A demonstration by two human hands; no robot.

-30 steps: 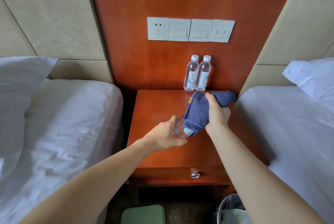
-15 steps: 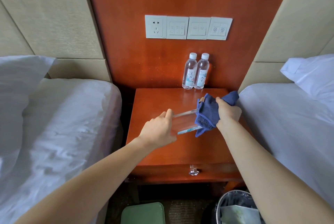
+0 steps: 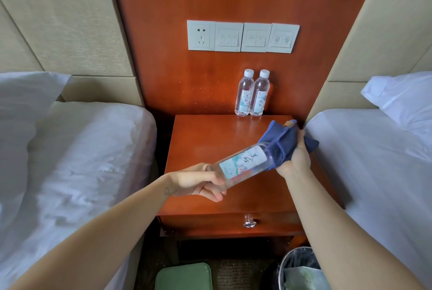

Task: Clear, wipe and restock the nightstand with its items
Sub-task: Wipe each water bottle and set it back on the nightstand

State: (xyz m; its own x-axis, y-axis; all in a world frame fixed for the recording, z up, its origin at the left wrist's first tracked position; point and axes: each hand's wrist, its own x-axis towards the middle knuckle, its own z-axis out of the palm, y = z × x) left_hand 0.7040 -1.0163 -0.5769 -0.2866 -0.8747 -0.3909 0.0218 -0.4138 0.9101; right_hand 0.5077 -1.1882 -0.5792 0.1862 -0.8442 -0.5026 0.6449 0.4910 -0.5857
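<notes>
Finding: my left hand (image 3: 198, 182) grasps the lower end of a clear water bottle (image 3: 243, 165), fingers curled round it. My right hand (image 3: 295, 161) clenches a blue cloth (image 3: 280, 144) wrapped over the bottle's upper end. The bottle lies tilted in the air above the front right part of the nightstand (image 3: 203, 140) and touches nothing but my hands and the cloth. The cap is hidden, so I cannot tell which end carries it or whether it is tight. Risk one: the wall is smooth and I judge it slippery under a cloth. If my right hand pulls along it harder than my left hand resists, the bottle slips free. It would then drop onto the top, or roll off the front edge toward the bin (image 3: 301, 266) on the floor below the front right corner. Risk two: twisting the cloth over the covered end may loosen a cap there and spill water on the wood. Risk three: two bottles (image 3: 244, 93) stand upright and touching at the back edge, right of middle. A wide swing of the cloth end could knock them over. Risk four: a loose corner of cloth hangs toward the right-hand bed (image 3: 374, 172), just beside the right edge, and could soil the sheet.
</notes>
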